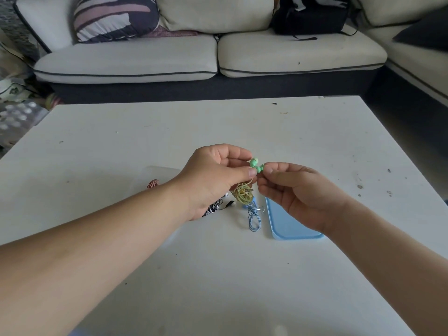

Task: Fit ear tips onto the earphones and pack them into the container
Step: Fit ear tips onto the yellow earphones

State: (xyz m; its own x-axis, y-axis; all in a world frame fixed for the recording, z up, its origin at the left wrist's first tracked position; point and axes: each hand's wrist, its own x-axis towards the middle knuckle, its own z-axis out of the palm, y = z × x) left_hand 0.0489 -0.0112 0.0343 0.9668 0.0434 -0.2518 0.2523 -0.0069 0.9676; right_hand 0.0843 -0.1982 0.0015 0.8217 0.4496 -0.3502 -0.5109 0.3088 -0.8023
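You are holding the green earphones [254, 164] in the air between both hands, raised above the white table [218, 275] and over the gap between the spare cables and the blue lid [286, 225]. Your left hand [213, 175] is pinching the pair just below the buds with thumb and forefinger, the other fingers curled in. That grip is steadying the buds and letting the bundled yellow-green cable [243, 194] dangle underneath, out of the way of the work. Your right hand [298, 190] is pinching at the lower bud with thumb and fingertip. You seem to be seating an ear tip there, though the tip itself is too small to make out, so how far it is on cannot be told. The blue lid is lying flat just under your right hand, close enough for packing. It looks like part of the container, but that is a guess. A coiled blue earphone set [254, 215] is lying just beside it, a black-and-white set [213, 207] is partly hidden beneath your left hand, and a red cable [152, 183] is sitting further left, beside a faint clear box [160, 172]. They are probably waiting their turn.
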